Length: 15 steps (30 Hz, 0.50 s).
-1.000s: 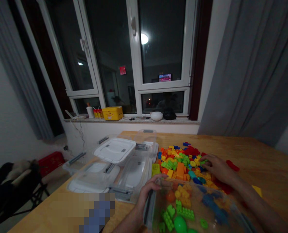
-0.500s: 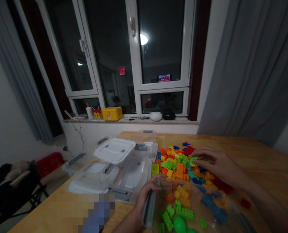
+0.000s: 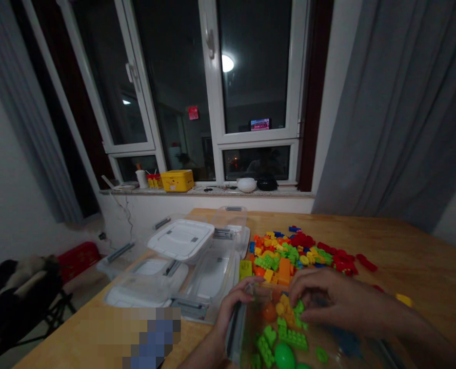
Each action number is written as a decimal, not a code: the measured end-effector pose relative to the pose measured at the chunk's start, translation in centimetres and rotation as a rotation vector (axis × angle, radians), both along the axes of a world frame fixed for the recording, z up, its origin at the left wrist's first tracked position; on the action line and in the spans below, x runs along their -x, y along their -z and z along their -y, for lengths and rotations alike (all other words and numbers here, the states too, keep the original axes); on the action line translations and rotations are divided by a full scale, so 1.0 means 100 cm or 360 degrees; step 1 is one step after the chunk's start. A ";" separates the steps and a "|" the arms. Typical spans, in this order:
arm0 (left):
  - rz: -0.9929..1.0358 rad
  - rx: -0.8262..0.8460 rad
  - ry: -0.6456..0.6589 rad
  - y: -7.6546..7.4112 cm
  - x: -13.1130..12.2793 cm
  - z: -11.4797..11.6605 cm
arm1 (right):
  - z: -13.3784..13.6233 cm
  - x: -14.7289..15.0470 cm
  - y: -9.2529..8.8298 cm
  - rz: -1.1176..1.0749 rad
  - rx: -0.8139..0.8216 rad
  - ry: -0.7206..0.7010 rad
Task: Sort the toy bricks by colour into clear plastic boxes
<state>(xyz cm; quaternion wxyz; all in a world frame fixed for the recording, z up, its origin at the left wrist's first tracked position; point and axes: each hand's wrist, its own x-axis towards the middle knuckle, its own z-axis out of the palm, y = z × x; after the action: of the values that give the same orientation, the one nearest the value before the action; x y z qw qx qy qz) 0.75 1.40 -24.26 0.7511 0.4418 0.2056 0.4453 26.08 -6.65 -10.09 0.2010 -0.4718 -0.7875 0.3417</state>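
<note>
Found the clear bin [image 3: 246, 328] at the near edge of the counter [image 3: 423, 256], its left rim gripped by the closed fingers of the left hand [image 3: 233, 302]. Saw the right hand [image 3: 335, 302] over its mouth, fingers pinched on a green brick [image 3: 299, 308]. Judged a weak pinch liable to drop that brick outside the bin, and a tug on the rim liable to tip it toward the loose pile [image 3: 285, 253] behind.

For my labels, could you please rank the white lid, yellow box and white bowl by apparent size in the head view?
white lid
yellow box
white bowl
The lid lies nearer the camera, so real sizes are unsure.
</note>
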 end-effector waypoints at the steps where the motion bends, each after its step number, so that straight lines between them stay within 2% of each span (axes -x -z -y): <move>1: 0.0006 -0.0018 -0.0006 0.002 0.000 -0.002 | 0.000 0.002 0.002 0.0051 0.0070 -0.0017; 7: 0.0009 -0.0183 -0.0064 0.015 0.006 -0.004 | 0.002 0.011 0.012 0.0252 0.0363 -0.0029; 11: 0.0011 -0.0385 -0.0183 0.013 0.009 0.003 | 0.002 0.014 0.012 0.0292 0.0365 -0.0060; 15: 0.0044 -0.0193 -0.0064 0.008 0.003 0.001 | 0.002 0.015 0.009 0.0345 0.0327 -0.0035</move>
<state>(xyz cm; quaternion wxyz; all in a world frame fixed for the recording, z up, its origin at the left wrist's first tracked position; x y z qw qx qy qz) 0.42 1.29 -25.04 0.7166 0.4761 0.1766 0.4781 24.59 -6.90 -11.04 0.0618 -0.5155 -0.7705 0.3698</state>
